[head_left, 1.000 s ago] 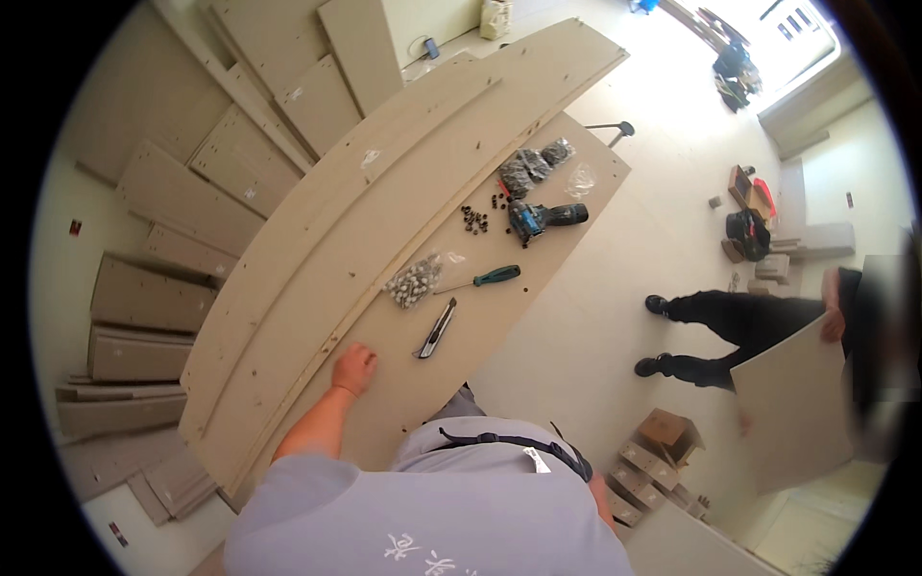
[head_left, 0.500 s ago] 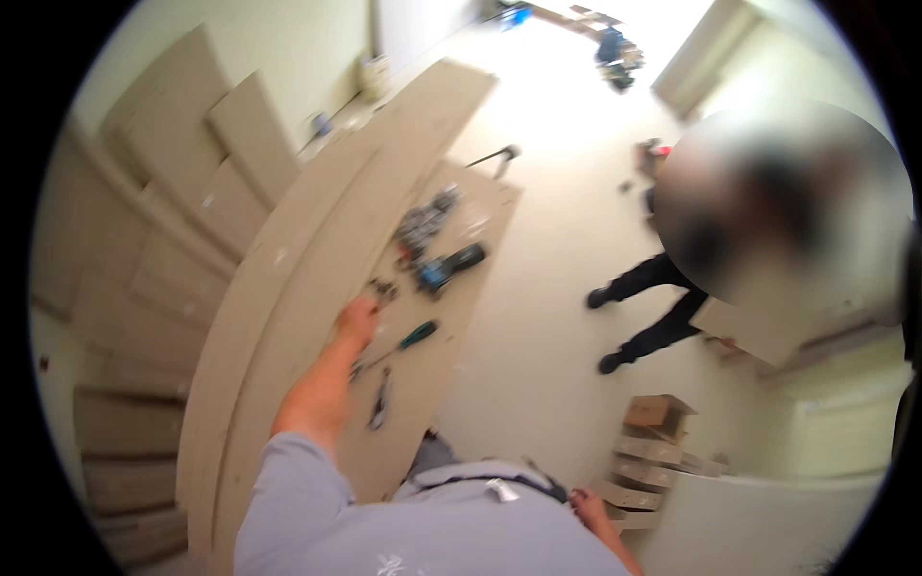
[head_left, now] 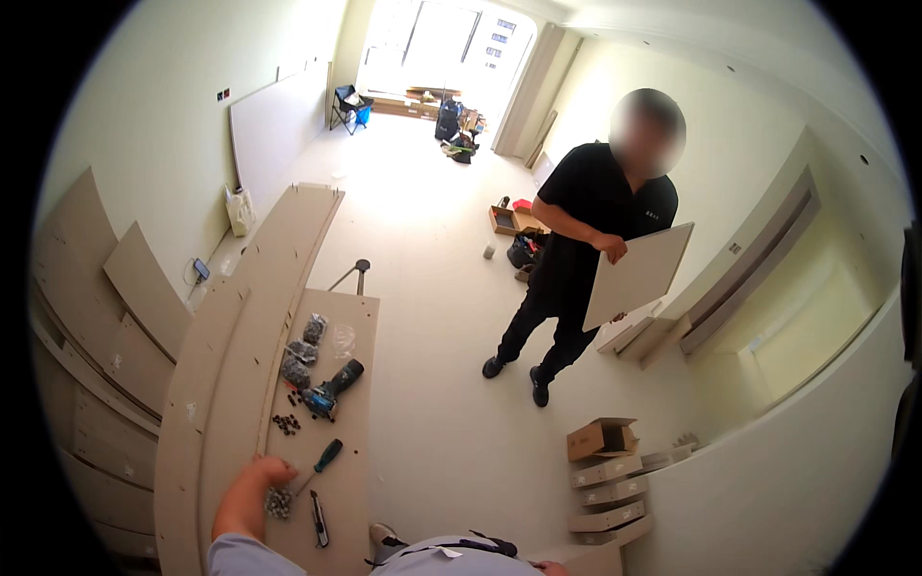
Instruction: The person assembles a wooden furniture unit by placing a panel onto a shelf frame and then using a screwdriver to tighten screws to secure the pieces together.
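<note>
My left hand (head_left: 274, 469) is over the beige board table, its fingers curled together; whatever they hold is too small to make out. Just below it is a heap of small metal fittings (head_left: 279, 503). Close by on the right lie a green-handled screwdriver (head_left: 327, 455) and a utility knife (head_left: 320, 519). Farther up are a cluster of small dark fittings (head_left: 286, 423), a blue and black cordless drill (head_left: 331, 391) and plastic bags of hardware (head_left: 303, 351). Only a bit of my right hand (head_left: 550, 568) shows at the lower edge, fingers hidden.
Long panels (head_left: 235, 317) with small pins along them lie on the table's left; more boards (head_left: 96, 317) lean on the left wall. A person in black (head_left: 600, 202) stands at the right holding a white panel (head_left: 639, 274). A cardboard box (head_left: 602, 439) sits atop stacked boards (head_left: 610, 494).
My view has tilted up, bringing in more of the room and the person with the panel. My left hand has moved from beside the dark fittings back towards me, near the metal heap.
</note>
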`<state>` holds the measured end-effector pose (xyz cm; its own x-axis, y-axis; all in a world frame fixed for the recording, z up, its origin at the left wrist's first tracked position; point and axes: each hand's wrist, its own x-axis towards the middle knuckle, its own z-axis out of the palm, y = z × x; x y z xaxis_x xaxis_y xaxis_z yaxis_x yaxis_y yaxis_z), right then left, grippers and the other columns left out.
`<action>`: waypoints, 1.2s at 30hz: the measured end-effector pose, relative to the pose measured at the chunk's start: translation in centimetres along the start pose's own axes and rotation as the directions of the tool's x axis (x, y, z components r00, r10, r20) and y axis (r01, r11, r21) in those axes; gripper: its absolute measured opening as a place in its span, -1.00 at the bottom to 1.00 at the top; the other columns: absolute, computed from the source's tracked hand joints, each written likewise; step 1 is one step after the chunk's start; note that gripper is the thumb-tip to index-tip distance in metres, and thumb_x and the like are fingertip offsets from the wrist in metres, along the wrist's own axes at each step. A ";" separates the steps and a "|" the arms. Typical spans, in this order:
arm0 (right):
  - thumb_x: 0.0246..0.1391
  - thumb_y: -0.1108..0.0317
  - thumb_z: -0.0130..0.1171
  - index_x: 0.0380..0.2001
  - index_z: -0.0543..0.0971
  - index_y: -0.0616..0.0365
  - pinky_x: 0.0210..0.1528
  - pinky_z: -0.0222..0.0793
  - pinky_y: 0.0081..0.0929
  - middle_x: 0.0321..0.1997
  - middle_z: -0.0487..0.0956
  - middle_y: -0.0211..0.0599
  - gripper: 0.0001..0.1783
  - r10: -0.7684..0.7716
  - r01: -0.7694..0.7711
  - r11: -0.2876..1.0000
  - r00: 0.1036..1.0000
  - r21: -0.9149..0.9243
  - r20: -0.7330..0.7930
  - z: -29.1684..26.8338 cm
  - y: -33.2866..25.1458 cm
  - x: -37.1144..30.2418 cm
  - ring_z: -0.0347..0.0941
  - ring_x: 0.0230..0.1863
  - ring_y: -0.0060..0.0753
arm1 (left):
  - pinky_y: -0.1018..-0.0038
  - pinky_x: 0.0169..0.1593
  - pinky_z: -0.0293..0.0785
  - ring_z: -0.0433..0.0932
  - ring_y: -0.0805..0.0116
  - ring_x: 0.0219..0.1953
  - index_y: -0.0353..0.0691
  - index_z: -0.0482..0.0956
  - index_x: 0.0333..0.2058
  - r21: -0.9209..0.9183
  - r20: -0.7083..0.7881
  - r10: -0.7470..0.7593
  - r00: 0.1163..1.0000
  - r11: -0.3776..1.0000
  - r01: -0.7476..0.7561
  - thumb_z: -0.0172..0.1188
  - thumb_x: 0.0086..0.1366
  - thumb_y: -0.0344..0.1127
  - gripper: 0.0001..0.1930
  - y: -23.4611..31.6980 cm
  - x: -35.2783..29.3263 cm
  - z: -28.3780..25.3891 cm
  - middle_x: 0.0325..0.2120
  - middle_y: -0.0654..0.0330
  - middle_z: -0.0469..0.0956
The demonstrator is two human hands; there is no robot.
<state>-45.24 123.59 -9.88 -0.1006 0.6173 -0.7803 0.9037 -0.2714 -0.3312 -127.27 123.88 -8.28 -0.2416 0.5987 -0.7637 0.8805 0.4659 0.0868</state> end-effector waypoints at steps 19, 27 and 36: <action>0.19 0.23 0.20 0.00 0.65 0.16 -0.21 0.56 -0.32 -0.24 0.72 -0.20 -0.64 -0.112 0.123 0.980 0.991 0.157 -0.076 -5.3 -12.0 6.4 0.65 -0.28 -0.39 | 0.15 -0.25 0.54 0.65 -0.02 -0.35 -0.21 0.68 -0.40 -0.262 -0.506 -0.008 0.863 0.954 -0.145 0.27 0.23 0.02 -0.63 2.2 -17.8 -5.6 -0.48 0.00 0.64; 0.18 0.22 0.25 0.01 0.65 0.24 -0.17 0.58 -0.34 -0.19 0.73 -0.15 -0.59 -0.149 0.153 0.986 0.987 -0.067 0.061 -10.2 -14.6 11.5 0.68 -0.27 -0.37 | 0.16 -0.36 0.44 0.55 0.07 -0.52 -0.33 0.54 -0.53 -0.648 -0.749 -0.439 0.496 0.641 -0.410 0.32 0.27 -0.07 -0.59 5.5 -12.3 -3.6 -0.61 -0.04 0.55; 0.16 0.24 0.25 0.02 0.63 0.23 -0.21 0.58 -0.35 -0.18 0.73 -0.18 -0.59 -0.157 0.160 0.987 0.982 -0.027 0.106 -18.1 -24.6 16.9 0.69 -0.25 -0.34 | 0.27 -0.42 0.38 0.37 0.28 -0.59 -0.32 0.47 -0.51 -0.804 -0.546 -0.786 0.290 0.394 -0.446 0.26 0.36 -0.08 -0.58 9.4 -7.7 -6.6 -0.68 0.07 0.43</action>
<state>-61.62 154.06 -5.38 -0.2844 0.5705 -0.7705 0.8868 -0.1490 -0.4376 -119.80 127.99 2.69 -0.9847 0.1635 0.0594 0.1267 0.4401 0.8890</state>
